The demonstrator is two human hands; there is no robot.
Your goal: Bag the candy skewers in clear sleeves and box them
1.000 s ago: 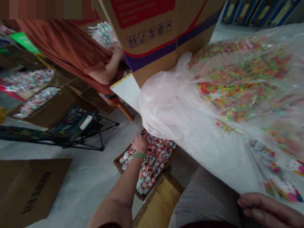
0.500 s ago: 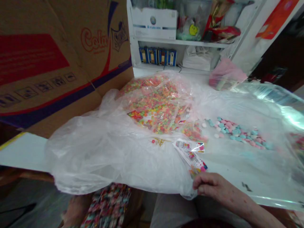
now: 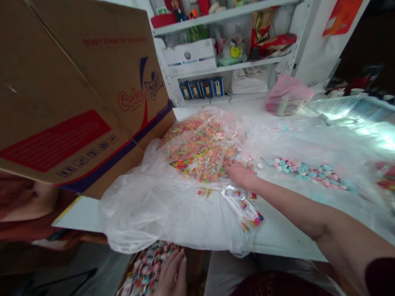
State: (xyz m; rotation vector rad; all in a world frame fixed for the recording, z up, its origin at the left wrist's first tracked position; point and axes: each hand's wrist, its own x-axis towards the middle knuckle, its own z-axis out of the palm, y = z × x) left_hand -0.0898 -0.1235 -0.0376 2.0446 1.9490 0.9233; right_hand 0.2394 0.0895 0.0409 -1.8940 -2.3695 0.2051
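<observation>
My right hand [image 3: 239, 172] reaches across the white table and rests at the edge of a pile of small multicoloured candies [image 3: 197, 150] lying on a clear plastic bag [image 3: 160, 205]; its fingers are curled among the candies. A stack of small printed packets [image 3: 243, 207] lies just in front of that hand. My left hand [image 3: 171, 275] is down below the table edge, fingers spread flat on wrapped lollipops in a box [image 3: 145, 273].
A big brown cardboard carton [image 3: 77, 94] stands at the left of the table. Pink and blue tablets [image 3: 305, 170] lie scattered on plastic to the right. A pink bag [image 3: 286, 96] and white shelves [image 3: 222, 65] stand behind. A person's arm [image 3: 27, 201] shows at far left.
My right hand left the table's near edge and the packets, and moved forward to the candy pile. The view shifted up from the floor to the table.
</observation>
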